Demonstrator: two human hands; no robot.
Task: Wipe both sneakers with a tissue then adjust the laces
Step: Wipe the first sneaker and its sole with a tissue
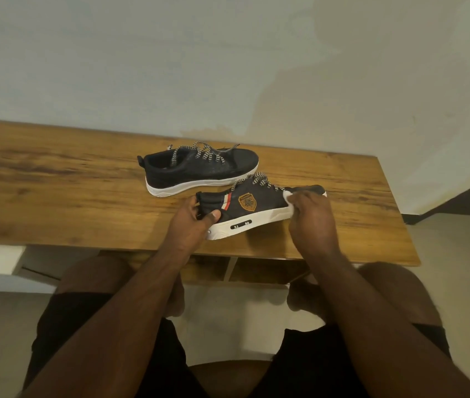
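Observation:
Two black sneakers with white soles and black-and-white laces lie on a wooden table [55, 179]. The near sneaker [256, 205], with an orange badge and a red stripe, is tilted on its side. My left hand [196, 219] grips its heel, thumb on the collar. My right hand [311, 214] holds a white tissue [288, 196] bunched in its fingers, pressed against the sneaker's side near the toe. The far sneaker [199, 170] stands upright behind it, toe pointing right, its laces loose.
The table's front edge runs just above my knees [90, 277], and its right end stops near a dark doorway. A pale wall rises behind the table. A shelf shows under the tabletop.

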